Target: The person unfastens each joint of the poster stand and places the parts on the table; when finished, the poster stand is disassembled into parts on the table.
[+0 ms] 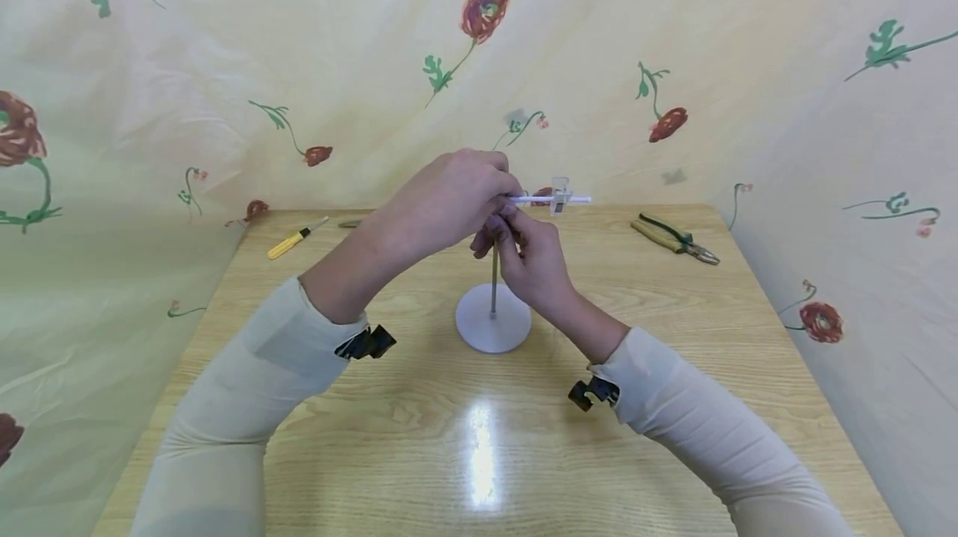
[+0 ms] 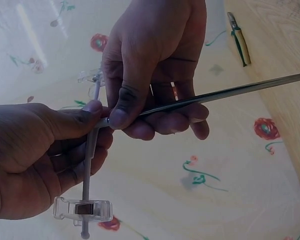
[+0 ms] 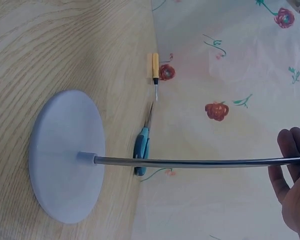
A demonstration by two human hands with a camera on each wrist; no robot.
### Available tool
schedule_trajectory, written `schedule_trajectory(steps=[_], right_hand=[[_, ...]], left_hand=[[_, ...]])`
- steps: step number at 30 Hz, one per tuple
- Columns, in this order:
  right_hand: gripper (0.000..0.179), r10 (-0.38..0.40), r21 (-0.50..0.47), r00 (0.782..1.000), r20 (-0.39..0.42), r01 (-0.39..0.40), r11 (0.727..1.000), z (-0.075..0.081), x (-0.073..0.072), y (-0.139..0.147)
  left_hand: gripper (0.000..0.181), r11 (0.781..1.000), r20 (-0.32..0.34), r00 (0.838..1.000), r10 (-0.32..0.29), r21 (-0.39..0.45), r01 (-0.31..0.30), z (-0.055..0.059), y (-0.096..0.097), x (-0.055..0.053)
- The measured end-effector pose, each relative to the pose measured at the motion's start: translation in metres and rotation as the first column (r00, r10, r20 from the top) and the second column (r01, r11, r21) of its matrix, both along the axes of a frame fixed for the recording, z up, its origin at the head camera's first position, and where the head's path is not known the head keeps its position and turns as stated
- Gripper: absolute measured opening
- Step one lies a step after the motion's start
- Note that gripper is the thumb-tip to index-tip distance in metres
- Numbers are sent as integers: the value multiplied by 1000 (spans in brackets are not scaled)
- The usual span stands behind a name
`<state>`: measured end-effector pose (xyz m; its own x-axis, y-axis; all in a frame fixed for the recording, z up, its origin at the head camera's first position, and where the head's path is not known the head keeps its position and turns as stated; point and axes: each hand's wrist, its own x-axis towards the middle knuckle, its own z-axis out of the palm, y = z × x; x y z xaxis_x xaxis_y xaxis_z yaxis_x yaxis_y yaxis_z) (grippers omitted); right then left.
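Note:
A slim metal rod (image 3: 200, 163) rises upright from a round white base (image 1: 479, 333) on the table. At its top is a thin white crossbar (image 2: 87, 175) carrying clear plastic clips; one clip (image 1: 560, 196) sits near the bar's right end in the head view, and another clip (image 2: 92, 76) shows in the left wrist view. With thumb and fingers my left hand (image 1: 464, 196) pinches the crossbar where it meets the rod. Just below, my right hand (image 1: 535, 258) grips the rod's upper end, its thumb pressed close to the joint. Fingers partly hide that joint.
A yellow-handled screwdriver (image 1: 298, 238) lies at the table's back left, close to a teal-handled tool (image 3: 141, 152). Pliers (image 1: 677, 239) with green and yellow handles lie at the back right. Flower-patterned sheeting (image 1: 359, 63) hangs behind and beside the wooden table (image 1: 389, 454).

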<state>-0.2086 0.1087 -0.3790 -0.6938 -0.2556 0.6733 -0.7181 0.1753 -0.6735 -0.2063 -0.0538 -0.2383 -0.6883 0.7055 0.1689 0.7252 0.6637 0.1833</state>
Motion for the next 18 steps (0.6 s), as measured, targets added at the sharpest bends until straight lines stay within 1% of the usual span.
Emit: schedule_trajectory(steps=[7,18], right_hand=[[19,29,1,1000,4,-29,1000,1,0,1],[22,43,2,999,-4,-43,999,1,0,1]], left_hand=[[25,1000,16,1000,12,2,-12,1,0,1],[24,1000,-10,1000,14,-14,-14,1,2,2]])
